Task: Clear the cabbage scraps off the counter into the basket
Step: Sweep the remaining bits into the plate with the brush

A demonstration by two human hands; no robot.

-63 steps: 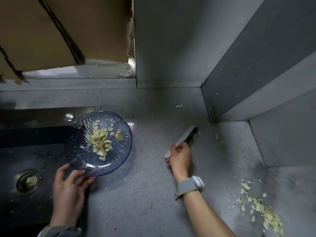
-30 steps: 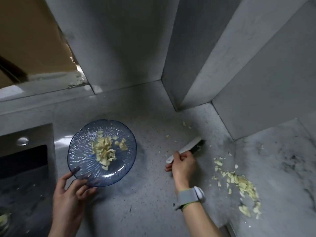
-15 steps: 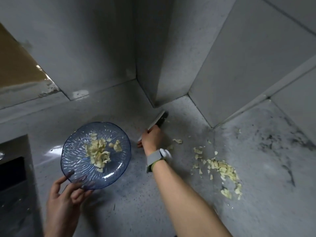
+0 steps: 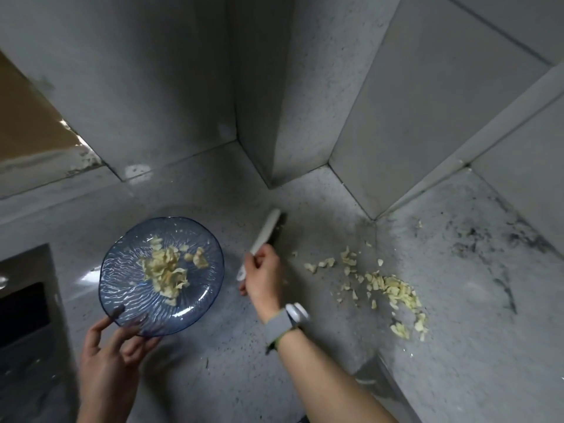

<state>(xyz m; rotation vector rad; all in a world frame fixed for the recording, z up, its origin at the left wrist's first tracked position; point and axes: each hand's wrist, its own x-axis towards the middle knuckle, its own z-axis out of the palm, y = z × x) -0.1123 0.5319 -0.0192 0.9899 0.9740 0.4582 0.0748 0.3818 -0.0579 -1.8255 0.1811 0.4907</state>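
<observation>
On a grey speckled counter (image 4: 229, 346), nr the corner of a tiled wall (image 4: 427, 102): a person's left hand (image 4: 106, 361) holds a blue glass plate (image 4: 122, 288) by its near rim, thumb on top & fingers curled underneath, the plate lifted just off the surface. A heap of pale cabbage scraps (image 4: 164, 270) sits around the plate's middle. The right hand (image 4: 264, 279), w/ a grey-strapped watch (image 4: 283, 323) on the wrist, has its fingers wrapped round the handle of a white tool (image 4: 265, 230) w/ a dark underside; whether brush or blade can't be told. The tool points away from the person toward the wall corner, btwn plate & the mess. Loose scraps (image 4: 393, 290) lie on the counter to the right of that hand, strewn in a band w/ the thickest clump at its right end, apart from both tool & plate. At far left, the edge of a steel sink (image 4: 24, 300) shows.
</observation>
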